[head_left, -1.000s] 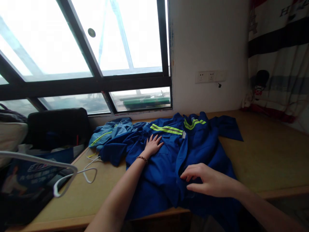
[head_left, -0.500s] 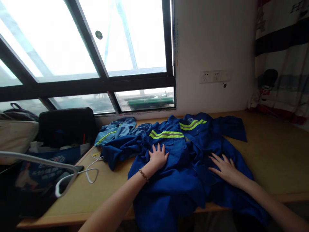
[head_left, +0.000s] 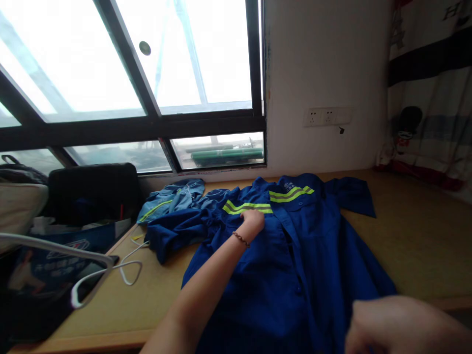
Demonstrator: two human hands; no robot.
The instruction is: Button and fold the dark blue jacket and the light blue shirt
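Observation:
A dark blue work shirt [head_left: 295, 265] with yellow-green reflective stripes lies front up on the wooden table [head_left: 416, 246], its hem hanging over the near edge. My left hand [head_left: 253, 220], a bead bracelet on its wrist, rests on the shirt's chest just below the left stripe, with its fingers curled into the cloth. My right hand [head_left: 398, 324] is low at the bottom right, close to the camera and smeared by motion. It hovers over the shirt's lower right part, and its fingers cannot be made out.
A lighter blue garment [head_left: 171, 199] lies crumpled behind the shirt's left sleeve. A white hanger [head_left: 127, 273] lies on the table's left part, with a black bag [head_left: 92, 191] beyond it. A window, wall sockets [head_left: 326, 117] and a striped curtain [head_left: 427, 88] stand behind.
My left hand slid up to the reflective stripe and its fingers curled. My right hand left the shirt's right side and drew back toward me. The shirt front lies flatter.

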